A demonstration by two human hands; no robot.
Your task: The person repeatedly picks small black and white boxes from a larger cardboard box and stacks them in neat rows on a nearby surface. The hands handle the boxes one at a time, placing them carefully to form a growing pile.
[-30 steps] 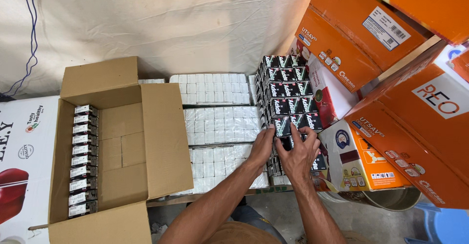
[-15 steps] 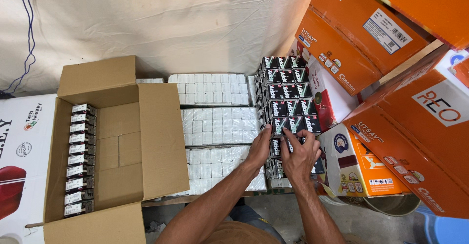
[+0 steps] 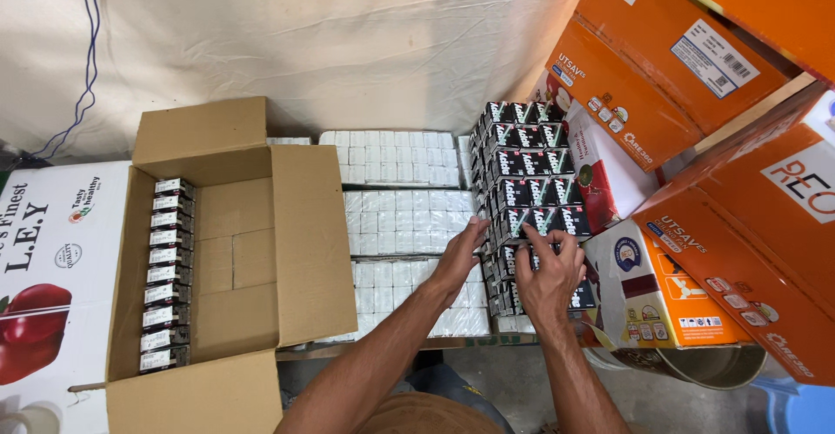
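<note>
Basically, the stack of small black boxes [image 3: 532, 182] stood in tiers against the right end of the white packs [image 3: 400, 221], its rows running away from me toward the cloth wall [image 3: 330, 43]. The near tier was the one under my fingers. My right hand [image 3: 550, 276] lay flat on the front of that tier, fingers spread and curled over the top edge of the nearest boxes, pressing rather than pinching; nothing was lifted clear. My left hand [image 3: 458, 256] was just beside it on the stack's left flank, fingers bent against the side where black boxes met white packs. So both hands bracketed the same near rows, right on top, left on the side, neither one closed around a single box as far as I could see.

The open cardboard carton [image 3: 261, 251] sat well apart to the left, across the white packs, with one row of the same black boxes [image 3: 163, 275] along its far-left wall; left arm was nearer to it. Orange cartons [image 3: 696, 77] were stacked on the right.
</note>
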